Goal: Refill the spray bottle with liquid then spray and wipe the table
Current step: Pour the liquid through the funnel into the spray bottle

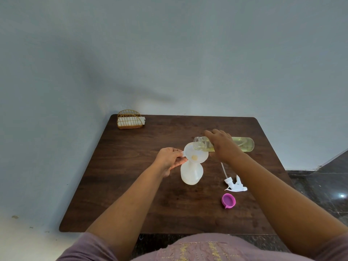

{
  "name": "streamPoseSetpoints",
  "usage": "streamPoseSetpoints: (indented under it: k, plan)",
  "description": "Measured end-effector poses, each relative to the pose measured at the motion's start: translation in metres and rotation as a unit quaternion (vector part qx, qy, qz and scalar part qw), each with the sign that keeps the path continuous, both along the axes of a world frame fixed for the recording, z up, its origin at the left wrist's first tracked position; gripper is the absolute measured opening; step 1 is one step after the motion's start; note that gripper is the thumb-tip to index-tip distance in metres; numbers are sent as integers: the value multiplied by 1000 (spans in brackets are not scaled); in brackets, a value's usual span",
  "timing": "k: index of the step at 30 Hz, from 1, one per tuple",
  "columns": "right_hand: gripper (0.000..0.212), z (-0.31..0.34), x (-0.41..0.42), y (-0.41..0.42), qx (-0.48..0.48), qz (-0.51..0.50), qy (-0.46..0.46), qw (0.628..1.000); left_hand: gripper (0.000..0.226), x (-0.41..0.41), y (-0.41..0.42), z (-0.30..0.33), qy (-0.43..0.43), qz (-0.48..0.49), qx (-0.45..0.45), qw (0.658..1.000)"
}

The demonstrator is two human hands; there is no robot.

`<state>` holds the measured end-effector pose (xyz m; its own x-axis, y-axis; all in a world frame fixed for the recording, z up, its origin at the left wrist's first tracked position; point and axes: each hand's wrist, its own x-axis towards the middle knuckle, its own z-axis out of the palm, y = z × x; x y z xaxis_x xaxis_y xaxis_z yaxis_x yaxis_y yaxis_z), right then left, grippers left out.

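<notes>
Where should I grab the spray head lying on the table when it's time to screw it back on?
Take the spray head by its white body near the screw collar, coming from above. It lies on its side right of the spray bottle, its dip tube trailing away toward the right hand, so a body grip probably keeps the tube free.

Likely a home room. Dark wood table [131, 176] pushed against plain pale wall [169, 53], gold wire napkin holder [130, 120] at upper left of table, polished dark stone floor [320, 185] at right.
</notes>
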<state>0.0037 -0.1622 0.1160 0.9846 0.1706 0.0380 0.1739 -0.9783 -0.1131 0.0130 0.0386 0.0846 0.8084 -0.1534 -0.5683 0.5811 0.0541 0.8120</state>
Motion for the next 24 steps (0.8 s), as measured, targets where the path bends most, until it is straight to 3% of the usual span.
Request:
streamPoseSetpoints:
  k: [24]
  plan:
    - [61,0,-1,-1,2,2,-5,1000,18,-1,1,0,-2,-1,7,1000]
